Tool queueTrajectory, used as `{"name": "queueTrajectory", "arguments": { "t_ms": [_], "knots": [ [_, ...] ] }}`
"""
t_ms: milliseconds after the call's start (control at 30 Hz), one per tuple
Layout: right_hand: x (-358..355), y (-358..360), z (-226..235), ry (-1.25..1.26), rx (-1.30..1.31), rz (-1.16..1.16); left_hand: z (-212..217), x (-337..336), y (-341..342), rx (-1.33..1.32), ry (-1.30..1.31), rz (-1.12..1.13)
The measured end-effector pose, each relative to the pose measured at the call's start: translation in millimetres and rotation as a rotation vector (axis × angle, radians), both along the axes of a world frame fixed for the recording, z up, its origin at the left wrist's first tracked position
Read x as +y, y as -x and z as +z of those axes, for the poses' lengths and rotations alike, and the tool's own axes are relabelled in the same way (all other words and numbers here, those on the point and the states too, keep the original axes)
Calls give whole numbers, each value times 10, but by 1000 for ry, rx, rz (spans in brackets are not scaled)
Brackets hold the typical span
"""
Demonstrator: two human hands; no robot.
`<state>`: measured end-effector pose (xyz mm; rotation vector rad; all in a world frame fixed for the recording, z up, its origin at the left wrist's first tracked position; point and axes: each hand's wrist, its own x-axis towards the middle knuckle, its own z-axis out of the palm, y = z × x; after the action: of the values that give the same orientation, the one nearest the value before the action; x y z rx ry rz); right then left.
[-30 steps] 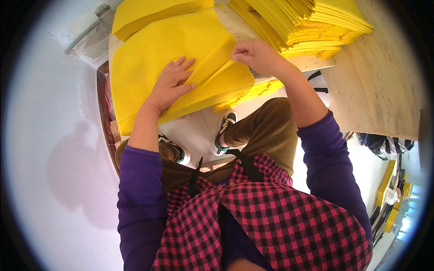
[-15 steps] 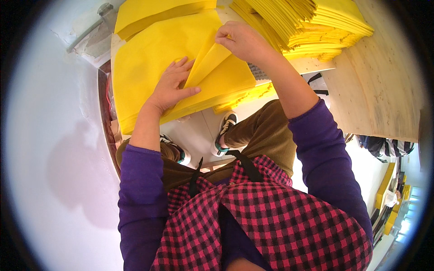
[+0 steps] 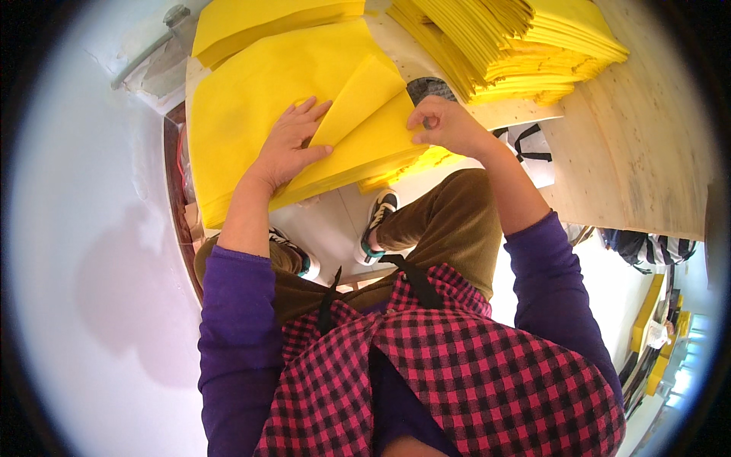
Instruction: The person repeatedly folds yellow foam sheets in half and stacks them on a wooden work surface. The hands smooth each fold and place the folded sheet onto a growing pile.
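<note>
A stack of yellow soft sheets (image 3: 236, 99) lies in front of me, looking like felt or non-woven fabric. My left hand (image 3: 292, 146) rests flat on the top sheet with fingers spread and thumb out. Beside its fingertips a corner of that sheet is turned over into a slanting flap (image 3: 365, 91), showing the layer beneath. At the stack's right edge is my right hand (image 3: 449, 128), its thumb and index finger curved with a gap between the tips. Nothing shows between them; whether they touch the edge of the lower layer is hard to make out.
More yellow sheets (image 3: 278, 23) lie at the far left, and tall folded yellow piles (image 3: 533, 53) at the far right. A dark grey item (image 3: 430, 89) sits behind my right hand. On the right stands a wooden board (image 3: 632, 145); a white wall (image 3: 84, 228) is on the left.
My right hand has let go of the turned-over flap and moved down and right to the stack's right edge. The flap now lies folded over. My left hand has stayed in place.
</note>
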<state>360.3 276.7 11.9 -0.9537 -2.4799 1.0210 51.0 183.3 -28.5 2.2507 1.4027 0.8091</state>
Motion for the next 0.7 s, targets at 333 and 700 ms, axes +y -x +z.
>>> {"name": "queueTrajectory", "arguments": {
  "t_ms": [333,700],
  "knots": [
    [56,17,-132,9,79,-23,-14,9,9,25,12,10],
    [32,74,34,-38,-5,-22,8,-13,-2,4,15,12]
  ]
}}
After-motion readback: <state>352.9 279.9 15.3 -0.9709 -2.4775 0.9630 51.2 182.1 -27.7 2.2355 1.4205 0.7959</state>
